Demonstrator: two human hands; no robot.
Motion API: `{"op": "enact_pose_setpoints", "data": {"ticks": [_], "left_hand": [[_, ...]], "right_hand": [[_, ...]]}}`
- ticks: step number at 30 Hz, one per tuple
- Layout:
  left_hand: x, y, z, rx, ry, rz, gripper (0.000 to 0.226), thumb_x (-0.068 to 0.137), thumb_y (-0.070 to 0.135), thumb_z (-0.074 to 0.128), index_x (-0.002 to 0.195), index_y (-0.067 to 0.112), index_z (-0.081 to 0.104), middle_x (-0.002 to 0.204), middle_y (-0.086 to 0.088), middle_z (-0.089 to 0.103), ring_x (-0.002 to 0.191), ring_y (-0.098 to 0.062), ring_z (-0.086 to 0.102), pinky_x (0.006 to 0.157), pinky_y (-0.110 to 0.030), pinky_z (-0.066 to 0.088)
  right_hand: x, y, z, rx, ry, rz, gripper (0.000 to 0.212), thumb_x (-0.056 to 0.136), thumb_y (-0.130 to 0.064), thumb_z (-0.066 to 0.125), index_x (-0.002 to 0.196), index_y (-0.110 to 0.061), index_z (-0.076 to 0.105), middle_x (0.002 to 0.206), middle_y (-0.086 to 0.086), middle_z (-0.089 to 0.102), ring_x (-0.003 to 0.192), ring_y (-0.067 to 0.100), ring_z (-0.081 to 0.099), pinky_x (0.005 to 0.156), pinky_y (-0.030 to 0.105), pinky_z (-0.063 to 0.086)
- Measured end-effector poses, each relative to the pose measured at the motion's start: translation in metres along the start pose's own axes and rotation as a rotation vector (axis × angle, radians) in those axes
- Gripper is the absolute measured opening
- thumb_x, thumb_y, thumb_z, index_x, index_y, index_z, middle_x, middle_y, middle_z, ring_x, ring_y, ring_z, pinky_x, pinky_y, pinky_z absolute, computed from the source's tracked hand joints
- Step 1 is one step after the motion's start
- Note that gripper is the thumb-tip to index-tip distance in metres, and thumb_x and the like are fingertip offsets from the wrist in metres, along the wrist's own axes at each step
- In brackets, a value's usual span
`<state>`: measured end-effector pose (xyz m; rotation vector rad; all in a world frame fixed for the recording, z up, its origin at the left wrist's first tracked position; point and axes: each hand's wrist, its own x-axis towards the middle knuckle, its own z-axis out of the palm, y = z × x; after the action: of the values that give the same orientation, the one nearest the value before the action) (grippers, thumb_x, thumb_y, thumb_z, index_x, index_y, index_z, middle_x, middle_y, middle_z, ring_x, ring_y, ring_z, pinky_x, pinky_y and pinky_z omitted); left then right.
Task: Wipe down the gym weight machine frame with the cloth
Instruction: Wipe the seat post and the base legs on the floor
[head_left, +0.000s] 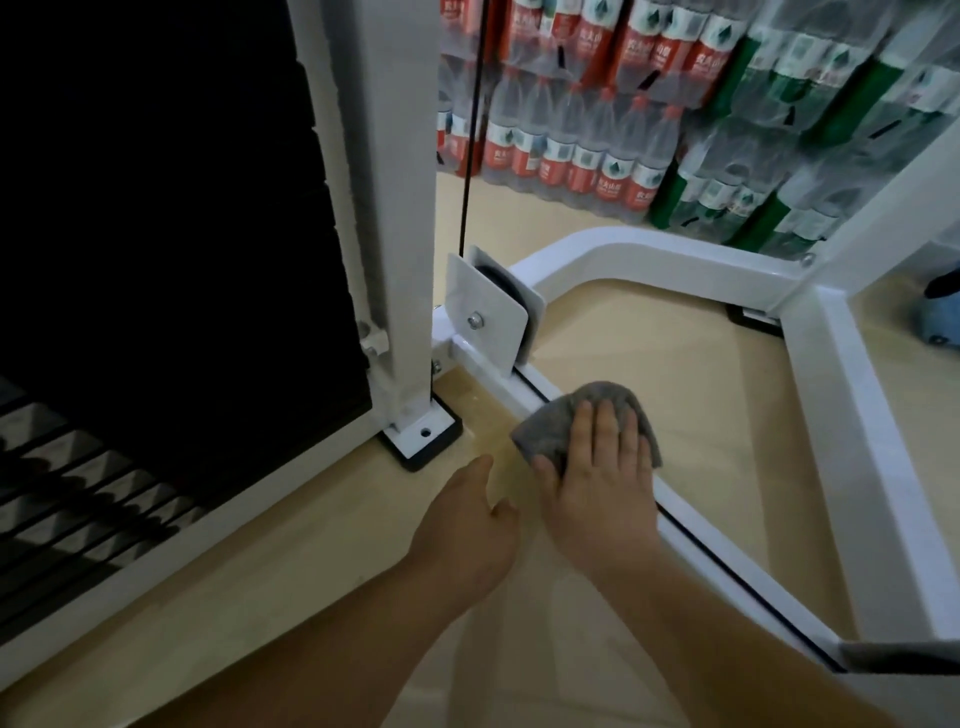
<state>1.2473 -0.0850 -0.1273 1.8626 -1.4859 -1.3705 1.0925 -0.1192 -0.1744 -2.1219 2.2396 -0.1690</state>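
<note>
From the head view, the right hand (602, 467) lies flat on the grey cloth (558, 423), fingers (605, 421) straight and pressing it onto the low white rail (522, 387) of the frame. That rail runs from the pulley bracket (488, 312) down towards the person, so unwiped length lies both ahead of and behind the fingertips. The left hand (467, 514) is just beside it over the floor, relaxed and holding nothing
</note>
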Motion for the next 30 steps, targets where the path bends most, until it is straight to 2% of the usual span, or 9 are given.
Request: {"op": "enact_pose_setpoints", "data": {"ticks": [3, 6, 11, 18, 20, 22, 25, 28, 30], "left_hand": [[-0.003, -0.005, -0.006, -0.052, 0.028, -0.021, 0.057, 0.105, 0.032, 0.048, 0.158, 0.028, 0.027, 0.161, 0.007, 0.033, 0.139, -0.008, 0.039, 0.110, -0.025, 0.035], [-0.008, -0.014, -0.004, -0.104, 0.030, -0.088, 0.061, 0.105, 0.035, 0.049, 0.160, 0.028, 0.024, 0.165, 0.005, 0.026, 0.150, -0.013, 0.028, 0.121, -0.038, 0.030], [-0.015, -0.013, 0.007, -0.095, -0.028, -0.115, 0.061, 0.104, 0.034, 0.048, 0.160, 0.030, 0.023, 0.165, 0.004, 0.026, 0.151, -0.014, 0.027, 0.121, -0.041, 0.032], [-0.033, 0.007, 0.053, -0.059, -0.190, -0.004, 0.060, 0.104, 0.029, 0.046, 0.160, 0.027, 0.023, 0.162, 0.003, 0.031, 0.146, -0.015, 0.034, 0.117, -0.036, 0.035], [-0.036, 0.013, 0.065, -0.052, -0.223, 0.024, 0.059, 0.104, 0.028, 0.047, 0.159, 0.027, 0.024, 0.160, 0.002, 0.033, 0.145, -0.016, 0.036, 0.116, -0.038, 0.038], [-0.041, 0.018, 0.067, -0.068, -0.244, 0.032, 0.060, 0.104, 0.026, 0.047, 0.159, 0.028, 0.024, 0.160, 0.003, 0.034, 0.144, -0.015, 0.037, 0.116, -0.039, 0.039], [-0.043, 0.018, 0.059, -0.089, -0.216, 0.033, 0.059, 0.103, 0.026, 0.048, 0.158, 0.028, 0.026, 0.161, 0.005, 0.034, 0.144, -0.014, 0.038, 0.116, -0.036, 0.038], [-0.041, 0.014, 0.044, -0.109, -0.166, -0.014, 0.054, 0.105, 0.030, 0.047, 0.157, 0.027, 0.031, 0.161, 0.004, 0.035, 0.144, -0.014, 0.039, 0.117, -0.033, 0.035], [-0.042, 0.016, 0.029, -0.134, -0.117, -0.035, 0.052, 0.107, 0.036, 0.042, 0.157, 0.027, 0.032, 0.161, 0.004, 0.035, 0.145, -0.014, 0.038, 0.119, -0.035, 0.032]], "right_hand": [[0.052, -0.030, -0.009, 0.036, -0.178, -0.130, 0.085, 0.101, -0.067, 0.024, 0.164, -0.014, 0.001, 0.171, 0.014, 0.005, 0.158, 0.034, 0.002, 0.127, 0.047, 0.005], [0.067, -0.025, -0.017, 0.099, -0.209, -0.157, 0.083, 0.102, -0.059, 0.040, 0.164, -0.016, 0.005, 0.171, 0.009, 0.007, 0.158, 0.026, 0.005, 0.128, 0.041, 0.010], [0.002, 0.018, -0.010, 0.034, -0.035, -0.041, 0.065, 0.105, -0.044, 0.029, 0.159, -0.007, 0.028, 0.162, 0.017, 0.035, 0.150, 0.033, 0.032, 0.123, 0.048, 0.028], [-0.134, 0.113, -0.019, -0.154, 0.018, 0.227, 0.068, 0.090, -0.021, 0.037, 0.153, 0.004, 0.035, 0.156, 0.027, 0.038, 0.144, 0.046, 0.038, 0.112, 0.060, 0.041], [-0.137, 0.108, -0.023, -0.169, -0.024, 0.277, 0.067, 0.090, -0.017, 0.034, 0.152, 0.008, 0.033, 0.157, 0.030, 0.034, 0.145, 0.048, 0.034, 0.112, 0.058, 0.041], [-0.121, 0.095, -0.024, -0.136, -0.073, 0.356, 0.066, 0.098, -0.017, 0.037, 0.159, 0.003, 0.019, 0.166, 0.024, 0.019, 0.154, 0.042, 0.016, 0.123, 0.053, 0.026], [-0.077, 0.074, -0.018, -0.031, -0.026, 0.194, 0.077, 0.096, -0.014, 0.061, 0.160, -0.002, 0.020, 0.167, 0.021, 0.018, 0.155, 0.040, 0.016, 0.125, 0.051, 0.019], [-0.027, 0.046, -0.029, 0.090, -0.156, -0.019, 0.072, 0.106, -0.021, 0.047, 0.164, -0.014, 0.004, 0.171, 0.004, -0.003, 0.158, 0.025, -0.003, 0.126, 0.038, 0.001], [-0.011, 0.027, -0.037, 0.201, -0.198, -0.068, 0.062, 0.107, -0.022, 0.043, 0.163, -0.020, 0.017, 0.171, -0.005, 0.010, 0.158, 0.017, 0.009, 0.126, 0.035, 0.016]]}}
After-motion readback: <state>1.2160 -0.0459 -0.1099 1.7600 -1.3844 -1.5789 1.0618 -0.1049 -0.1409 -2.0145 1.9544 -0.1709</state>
